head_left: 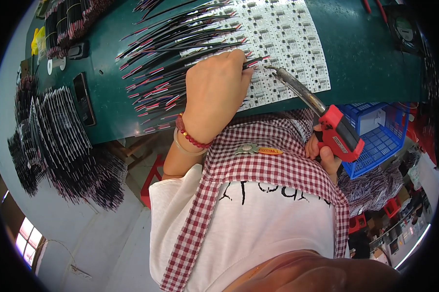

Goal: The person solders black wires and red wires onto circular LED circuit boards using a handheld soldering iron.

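Note:
My left hand (213,90) is closed in a pinch on a black cable, whose thin coloured wire ends (256,62) stick out past the fingertips. Under them lies a white sheet of circuit boards (302,53) dotted with small dark parts. In my right hand (321,152) is a red and black soldering gun (340,134), its fingers wrapped round the handle. The gun's bent tip is close to the wire ends; whether they touch I cannot tell. Many black cables (156,73) lie side by side across the sheet's left part, red and white ends outward.
Cable bundles (61,126) hang over the left table edge, beside a dark phone (84,99). More tied bundles (67,22) lie at the far left. A blue plastic crate (380,138) stands at the right below the green table (365,73). A round black device (405,30) sits far right.

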A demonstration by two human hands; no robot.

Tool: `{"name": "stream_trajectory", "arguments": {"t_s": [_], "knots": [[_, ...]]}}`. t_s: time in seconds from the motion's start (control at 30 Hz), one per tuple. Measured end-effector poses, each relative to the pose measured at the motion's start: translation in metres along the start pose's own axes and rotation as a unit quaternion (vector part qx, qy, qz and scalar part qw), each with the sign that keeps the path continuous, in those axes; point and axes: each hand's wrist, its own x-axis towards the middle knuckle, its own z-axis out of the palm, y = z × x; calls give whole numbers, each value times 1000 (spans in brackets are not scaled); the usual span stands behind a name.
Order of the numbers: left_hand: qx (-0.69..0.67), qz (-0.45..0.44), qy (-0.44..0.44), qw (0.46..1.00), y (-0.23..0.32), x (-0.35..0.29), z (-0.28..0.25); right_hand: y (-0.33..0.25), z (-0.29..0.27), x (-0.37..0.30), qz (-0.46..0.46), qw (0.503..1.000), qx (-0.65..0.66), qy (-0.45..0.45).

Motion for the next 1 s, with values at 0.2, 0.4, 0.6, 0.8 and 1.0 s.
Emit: {"name": "stream_trajectory", "arguments": {"t_s": [0.2,0.4,0.6,0.8,1.0], "knots": [[-24,5,-12,1000,-4,2,-1,4,-2,-3,17,1000,11,5],[-22,10,-11,1000,-2,2,-2,9,-8,-5,29,999,-17,-23],[-8,12,-11,1000,0,1,-3,13,-7,-11,30,999,-12,-18],[8,35,-5,999,0,2,-1,9,-3,-9,-50,999,4,20],[8,84,10,996,-5,-3,-2,1,-1,-5,-72,997,-14,29]]}}
